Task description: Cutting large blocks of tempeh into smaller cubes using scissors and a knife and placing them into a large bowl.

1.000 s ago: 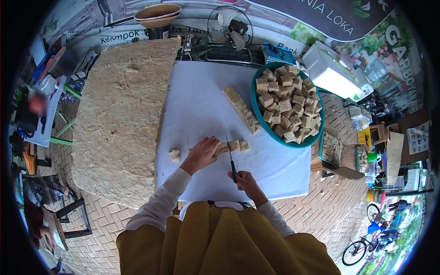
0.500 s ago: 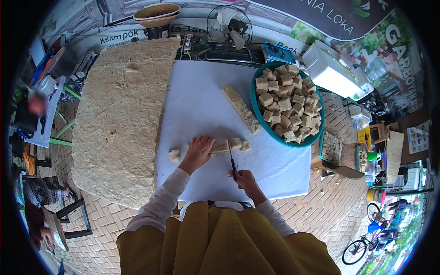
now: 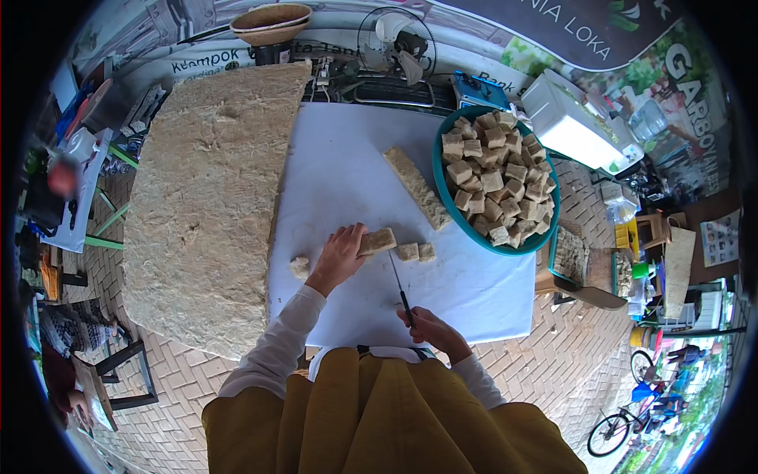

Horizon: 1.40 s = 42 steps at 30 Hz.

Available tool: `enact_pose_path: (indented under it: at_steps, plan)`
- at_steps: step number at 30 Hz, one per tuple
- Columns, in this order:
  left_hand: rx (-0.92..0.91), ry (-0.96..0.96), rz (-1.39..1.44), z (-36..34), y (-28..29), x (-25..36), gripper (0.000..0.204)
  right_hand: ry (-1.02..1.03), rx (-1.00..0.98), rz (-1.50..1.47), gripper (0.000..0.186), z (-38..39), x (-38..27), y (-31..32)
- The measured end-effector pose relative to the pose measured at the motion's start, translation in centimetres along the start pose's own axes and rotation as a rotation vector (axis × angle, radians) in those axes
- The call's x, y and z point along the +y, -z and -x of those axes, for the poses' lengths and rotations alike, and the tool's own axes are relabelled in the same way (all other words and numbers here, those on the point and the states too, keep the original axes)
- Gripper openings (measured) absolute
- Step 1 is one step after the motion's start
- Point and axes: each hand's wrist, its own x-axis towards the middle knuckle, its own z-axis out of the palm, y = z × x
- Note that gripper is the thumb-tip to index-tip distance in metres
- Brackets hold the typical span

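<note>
Left hand [image 3: 341, 257] stays clamped on the tan strip [image 3: 377, 240] on the white board [image 3: 347, 166], right hand [image 3: 433, 332] closed around the knife [image 3: 398, 282], whose blade has withdrawn from the strip toward the person.

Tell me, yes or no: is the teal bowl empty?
No, the teal bowl is heaped with pale brown cut cubes, beside the white board.

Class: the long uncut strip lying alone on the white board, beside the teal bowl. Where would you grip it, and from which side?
Grip the long strip across its narrow width near the middle, coming from above. It lies flat with both long sides bare. The teal bowl crowds its right side, so approach from the left, where the white board is open.
</note>
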Motion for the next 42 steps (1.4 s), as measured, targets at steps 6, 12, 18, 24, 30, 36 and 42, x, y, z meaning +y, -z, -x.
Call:
enact_pose_path:
  at_steps: [6,12,18,24,30,36,42]
  plan:
    - [-0.033,-0.097,0.065,0.2,-0.6,1.9,0.045,0.09,0.044,0.044,0.06,-1.2,-1.6,-1.1]
    - [-0.023,-0.077,0.014,0.3,-0.8,1.7,0.045,0.1,0.158,0.155,0.042,-1.3,-2.7,-1.8]
    - [-0.033,-0.054,-0.034,0.8,-0.2,1.4,0.045,0.156,0.259,0.211,0.045,-1.5,-2.0,-1.9]
    - [-0.008,-0.117,-0.042,1.0,-0.4,1.1,0.044,0.044,0.095,-0.035,0.042,-1.7,-2.7,-1.1]
    - [-0.017,-0.108,-0.067,1.3,-0.8,0.5,0.046,0.071,0.155,0.123,0.043,-2.6,-2.3,-0.9]
    - [-0.02,-0.062,-0.064,1.7,-0.4,0.8,0.047,0.131,0.246,0.195,0.055,-2.4,-2.5,-1.4]
    - [-0.015,-0.045,-0.09,2.1,-0.2,0.0,0.046,0.104,0.252,0.211,0.049,-2.5,-2.3,-0.9]
